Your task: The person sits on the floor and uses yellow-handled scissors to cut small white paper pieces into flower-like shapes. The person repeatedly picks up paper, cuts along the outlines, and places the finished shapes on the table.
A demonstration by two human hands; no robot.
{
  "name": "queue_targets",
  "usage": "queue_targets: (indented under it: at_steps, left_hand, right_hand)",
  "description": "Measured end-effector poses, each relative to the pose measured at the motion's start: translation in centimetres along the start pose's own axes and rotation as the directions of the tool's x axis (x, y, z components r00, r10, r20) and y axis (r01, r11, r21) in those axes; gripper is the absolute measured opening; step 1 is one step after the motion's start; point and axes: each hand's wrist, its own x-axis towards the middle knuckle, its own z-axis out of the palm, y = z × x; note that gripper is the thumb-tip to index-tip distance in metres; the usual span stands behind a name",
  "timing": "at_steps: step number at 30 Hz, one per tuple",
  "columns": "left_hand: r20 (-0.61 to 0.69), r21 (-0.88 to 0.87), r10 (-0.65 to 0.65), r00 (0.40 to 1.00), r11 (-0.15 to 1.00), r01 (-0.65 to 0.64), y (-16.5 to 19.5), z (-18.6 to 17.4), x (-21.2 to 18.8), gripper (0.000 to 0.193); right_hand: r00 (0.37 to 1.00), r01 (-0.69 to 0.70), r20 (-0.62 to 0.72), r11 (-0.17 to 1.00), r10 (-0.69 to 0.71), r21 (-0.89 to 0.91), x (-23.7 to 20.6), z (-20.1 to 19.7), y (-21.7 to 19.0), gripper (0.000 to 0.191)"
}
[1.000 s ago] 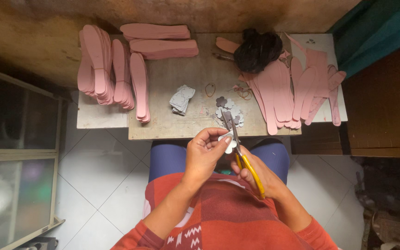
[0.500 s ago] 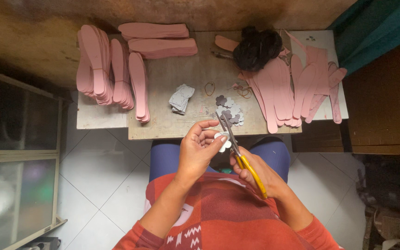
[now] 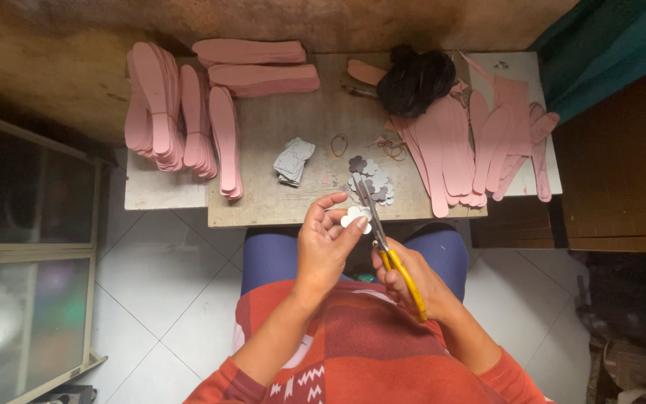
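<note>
My left hand (image 3: 328, 243) pinches a small white flower-shaped cutout (image 3: 355, 219) between thumb and fingertips, just in front of the table's near edge. My right hand (image 3: 410, 283) grips yellow-handled scissors (image 3: 383, 232); their blades point away from me and meet the cutout. Beyond the blades, a small heap of grey flower-shaped pieces (image 3: 371, 181) lies on the wooden table (image 3: 278, 206). A little stack of grey uncut pieces (image 3: 293, 160) rests to the left of that heap.
Stacks of pink shoe-sole shapes (image 3: 181, 120) fill the table's left and back (image 3: 256, 66), and more pink soles (image 3: 472, 146) fan out on the right. A black bundle (image 3: 416, 81) sits at the back. Rubber bands (image 3: 339, 144) lie mid-table. Glass panels (image 3: 28, 262) stand at left.
My left hand has turned the white cutout slightly against the blades. The scissors have stayed at about the same spot.
</note>
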Motion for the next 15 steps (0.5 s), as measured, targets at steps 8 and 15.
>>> queue_targets:
  at_steps: [8,15]
  left_hand:
    - [-0.011,-0.033,-0.029,1.000,0.999,0.029,-1.13,0.07,0.26,0.040]
    - [0.019,-0.033,-0.034,0.999,0.999,0.034,-1.24,-0.21,0.36,0.040]
  right_hand:
    - [0.995,0.099,0.039,0.991,-0.095,-0.092,0.42,-0.12,0.01,0.094]
    - [0.979,0.202,0.067,0.965,-0.193,-0.169,0.81,-0.55,-0.03,0.092]
